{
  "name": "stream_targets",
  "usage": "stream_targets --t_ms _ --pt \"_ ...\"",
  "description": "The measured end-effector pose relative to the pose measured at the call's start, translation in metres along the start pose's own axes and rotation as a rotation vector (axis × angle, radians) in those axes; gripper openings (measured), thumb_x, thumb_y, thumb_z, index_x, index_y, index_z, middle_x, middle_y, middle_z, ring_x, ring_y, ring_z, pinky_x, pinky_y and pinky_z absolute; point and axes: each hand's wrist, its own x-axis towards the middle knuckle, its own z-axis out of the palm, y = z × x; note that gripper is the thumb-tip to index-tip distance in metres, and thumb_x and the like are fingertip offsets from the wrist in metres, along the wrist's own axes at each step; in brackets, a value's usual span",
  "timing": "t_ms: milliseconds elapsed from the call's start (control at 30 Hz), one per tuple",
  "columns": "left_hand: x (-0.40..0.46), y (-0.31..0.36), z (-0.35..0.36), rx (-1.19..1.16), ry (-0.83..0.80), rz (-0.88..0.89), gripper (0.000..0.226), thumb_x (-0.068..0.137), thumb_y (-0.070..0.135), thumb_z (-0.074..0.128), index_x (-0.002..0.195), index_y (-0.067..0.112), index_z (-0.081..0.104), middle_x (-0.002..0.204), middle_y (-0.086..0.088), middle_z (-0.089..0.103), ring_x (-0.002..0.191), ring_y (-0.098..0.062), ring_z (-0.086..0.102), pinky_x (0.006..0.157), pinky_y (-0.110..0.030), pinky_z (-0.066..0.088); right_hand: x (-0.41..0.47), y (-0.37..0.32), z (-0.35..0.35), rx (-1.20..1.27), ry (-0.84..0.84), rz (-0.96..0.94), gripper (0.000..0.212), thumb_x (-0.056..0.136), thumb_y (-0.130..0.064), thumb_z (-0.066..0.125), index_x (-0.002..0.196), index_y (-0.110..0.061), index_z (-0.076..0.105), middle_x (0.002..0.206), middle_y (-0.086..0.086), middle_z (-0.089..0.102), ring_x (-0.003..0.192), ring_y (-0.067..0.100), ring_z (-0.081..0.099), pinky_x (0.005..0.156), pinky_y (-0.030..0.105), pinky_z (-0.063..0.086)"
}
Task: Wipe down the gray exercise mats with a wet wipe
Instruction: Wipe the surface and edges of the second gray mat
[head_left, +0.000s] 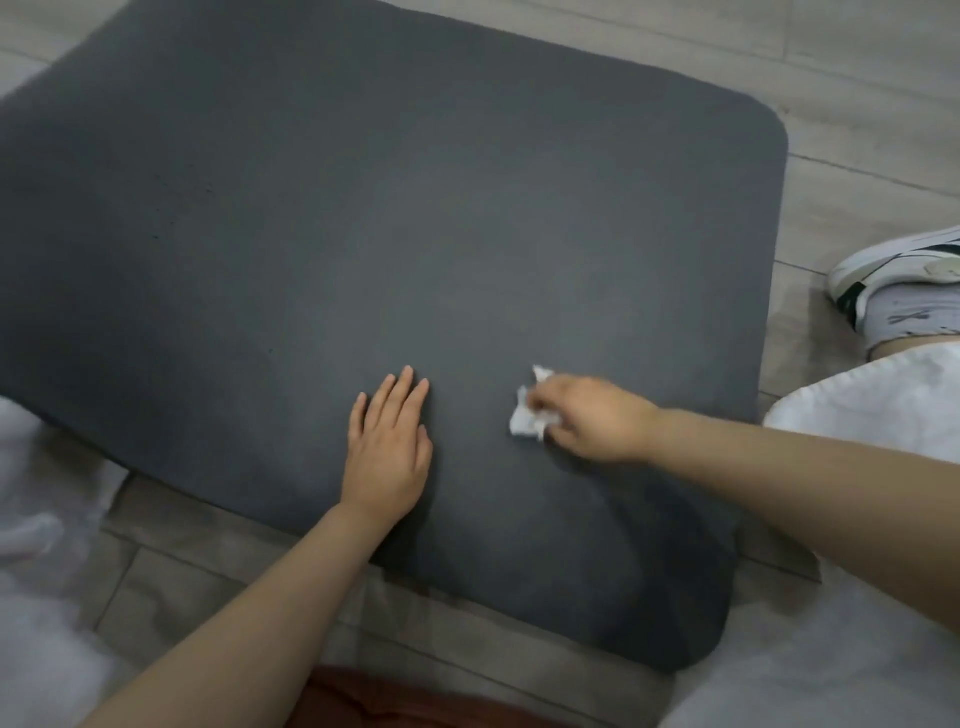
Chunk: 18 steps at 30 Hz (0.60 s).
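A dark gray exercise mat (363, 218) with rounded corners lies on the floor and fills most of the view. My left hand (387, 447) lies flat on the mat near its front edge, fingers straight and together. To its right, my right hand (587, 421) grips a crumpled white wet wipe (527, 413) and holds it against the mat surface. The wipe sticks out to the left of my fingers. The right hand is slightly blurred.
Light wood-look floor tiles (857, 130) surround the mat. My right foot in a white shoe (893, 270) and sock rests on the floor to the mat's right. White clothing (857, 400) covers my knee at right, and pale fabric (36, 519) lies at left.
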Motion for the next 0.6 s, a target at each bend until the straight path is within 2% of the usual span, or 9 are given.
stream_targets --t_ms 67,133,200,267,333,400,500,600 --pt "0.000 0.002 0.001 -0.005 0.003 -0.022 0.060 0.091 0.029 0.026 0.147 0.015 0.043 0.159 -0.003 0.034 0.148 -0.020 0.026 0.122 -0.042 0.009 -0.036 -0.027 0.021 0.020 -0.258 -0.179 0.020 0.085 -0.017 0.056 0.104 -0.020 0.063 0.110 0.004 0.066 0.102 0.026 0.061 0.092 0.028 0.045" --pt "-0.001 0.000 0.001 0.000 -0.002 -0.023 0.061 0.091 0.030 0.025 0.148 0.016 0.042 0.159 -0.002 0.033 0.148 -0.019 0.024 0.122 -0.042 0.009 -0.061 -0.050 0.042 -0.009 -0.483 -0.306 0.025 0.084 -0.011 0.059 0.108 -0.013 0.063 0.112 0.008 0.064 0.101 0.031 0.060 0.088 0.032 0.047" --pt "-0.001 -0.001 0.001 0.003 -0.009 -0.013 0.061 0.092 0.031 0.024 0.149 0.016 0.041 0.160 -0.002 0.032 0.149 -0.019 0.023 0.122 -0.041 0.008 -0.072 -0.063 0.059 -0.099 -0.608 -0.469 0.027 0.083 -0.007 0.061 0.110 -0.007 0.062 0.113 0.014 0.060 0.100 0.036 0.057 0.083 0.040 0.049" --pt "-0.001 -0.002 0.001 -0.014 -0.007 -0.004 0.061 0.092 0.032 0.024 0.149 0.016 0.041 0.160 -0.002 0.032 0.149 -0.019 0.023 0.122 -0.041 0.008 -0.070 -0.067 0.058 -0.161 -0.605 -0.601 0.023 0.084 -0.007 0.063 0.107 -0.007 0.063 0.109 0.015 0.060 0.097 0.037 0.058 0.077 0.042 0.051" --pt "-0.002 -0.003 0.003 -0.015 0.009 -0.007 0.060 0.093 0.031 0.025 0.148 0.016 0.042 0.159 -0.002 0.032 0.149 -0.018 0.024 0.122 -0.041 0.008 -0.054 -0.045 0.038 -0.158 -0.441 -0.622 0.016 0.085 -0.009 0.063 0.101 -0.010 0.064 0.103 0.013 0.063 0.090 0.034 0.059 0.072 0.037 0.050" --pt "-0.002 -0.003 0.004 -0.013 0.024 -0.012 0.059 0.092 0.030 0.027 0.148 0.016 0.043 0.159 -0.001 0.033 0.148 -0.018 0.025 0.123 -0.040 0.008 -0.026 -0.001 0.003 -0.130 -0.176 -0.484 0.016 0.084 -0.010 0.060 0.099 -0.012 0.064 0.100 0.013 0.065 0.090 0.031 0.060 0.077 0.035 0.049" --pt "-0.002 -0.004 0.004 -0.032 0.038 -0.007 0.059 0.092 0.030 0.028 0.147 0.016 0.043 0.158 -0.001 0.034 0.148 -0.019 0.026 0.122 -0.039 0.007 0.006 0.072 -0.051 -0.224 0.068 -0.022 0.022 0.082 -0.007 0.059 0.103 -0.011 0.065 0.110 0.015 0.061 0.100 0.036 0.061 0.084 0.039 0.049" --pt "-0.002 -0.003 0.003 -0.037 0.051 0.001 0.059 0.092 0.030 0.029 0.147 0.016 0.045 0.158 -0.002 0.035 0.147 -0.019 0.027 0.122 -0.039 0.009 0.015 0.115 -0.071 -0.194 0.277 0.432 0.012 0.084 -0.009 0.055 0.092 -0.009 0.064 0.109 0.021 0.062 0.112 0.039 0.057 0.090 0.034 0.045"
